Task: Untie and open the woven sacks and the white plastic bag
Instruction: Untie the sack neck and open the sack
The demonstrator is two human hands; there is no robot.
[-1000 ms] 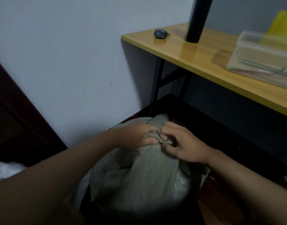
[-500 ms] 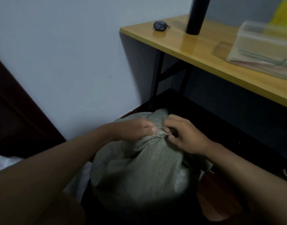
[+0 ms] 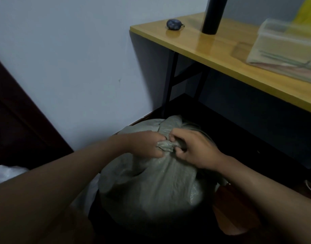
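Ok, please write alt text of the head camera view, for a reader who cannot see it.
Two bare hands work at the knotted top of a grey woven sack on the floor: the left hand and right hand both pinch the knot. Beside it stands a wooden table holding a clear plastic box.

A single wide-angle camera worn on the person's head looks forward and steeply down, close over both forearms, which enter from the bottom corners and meet near the middle of the frame at the knot of a grey woven sack (image 3: pixel 151 182) on the floor. The left hand (image 3: pixel 144 145) and right hand (image 3: pixel 195 148) sit near the lens. The view faces a pale wall (image 3: pixel 72 59), with a wooden desk (image 3: pixel 221 55) running along the upper right, seen from slightly above.
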